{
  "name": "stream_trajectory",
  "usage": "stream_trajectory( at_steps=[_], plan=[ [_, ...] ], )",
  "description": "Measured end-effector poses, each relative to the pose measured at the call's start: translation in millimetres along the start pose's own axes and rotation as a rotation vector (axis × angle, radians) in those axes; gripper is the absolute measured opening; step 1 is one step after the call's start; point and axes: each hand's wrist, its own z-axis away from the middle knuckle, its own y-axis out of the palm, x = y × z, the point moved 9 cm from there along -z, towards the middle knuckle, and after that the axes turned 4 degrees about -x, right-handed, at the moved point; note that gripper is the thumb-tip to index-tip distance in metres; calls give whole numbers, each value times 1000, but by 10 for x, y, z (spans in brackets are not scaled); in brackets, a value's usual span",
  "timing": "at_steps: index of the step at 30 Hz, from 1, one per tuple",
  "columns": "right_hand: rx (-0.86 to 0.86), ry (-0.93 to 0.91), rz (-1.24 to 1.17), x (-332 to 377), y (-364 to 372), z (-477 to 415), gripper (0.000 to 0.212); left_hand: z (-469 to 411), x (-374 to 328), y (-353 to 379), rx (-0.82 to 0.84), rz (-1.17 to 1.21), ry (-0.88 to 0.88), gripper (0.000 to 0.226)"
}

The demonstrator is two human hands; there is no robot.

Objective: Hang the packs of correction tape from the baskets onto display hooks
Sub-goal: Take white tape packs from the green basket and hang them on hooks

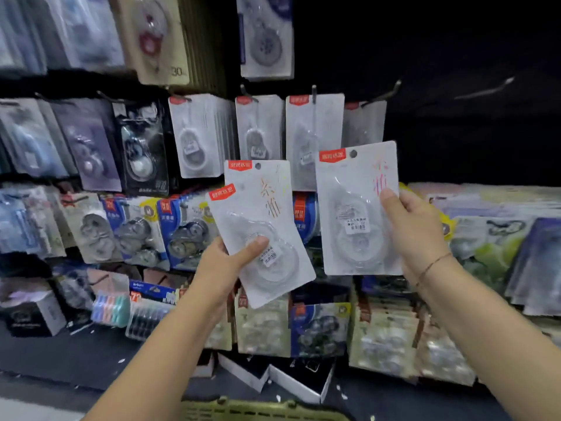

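Before the display hooks [383, 95], the left hand [223, 267] grips two fanned packs [258, 208], thumb across the front one; the right hand [417, 235] pinches a single pack [353, 205] upright.

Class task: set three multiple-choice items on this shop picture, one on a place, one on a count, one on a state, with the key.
1. Where is the green basket? A on a hook; B on the top shelf; C at the bottom edge of the view.
2. How many packs does the left hand hold? A one; B two; C four.
3. The pack in the right hand is: A gripped and held up; B lying in the basket; C on the floor.
Key: 1 C, its rim shows below the arms. 2 B, two red labels fan apart. 3 A, the thumb presses on its front.
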Motion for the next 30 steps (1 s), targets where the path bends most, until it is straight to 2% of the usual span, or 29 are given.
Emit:
stream_trajectory(
  at_steps=[5, 11, 14, 18, 23, 26, 30],
  plan=[
    [-114, -151, 26, 567, -70, -541, 35, -173, -328, 206, 21, -34, 82, 41],
    [-262, -129, 37, 586, -344, -890, 45, -292, -450, 356, 48, -43, 108, 46],
    [-249, -114, 49, 496, -351, -898, 44, -326, -427, 414, 56, -57, 97, 59],
    [-222, -108, 34, 457, -319, -939, 44, -353, -386, 546, 87, -39, 88, 51],
    [-205, -62, 125, 299, -233, -1187, 42, -451, -327, 659, 120, -36, 81, 71],
    [-150, 30, 177, 26, -105, -1511, 29, -535, -331, 754, 147, -43, 90, 60],
    [-135, 115, 205, -218, 85, -1922, 37, -703, -299, 851, 161, -36, 89, 49]
  ],
)
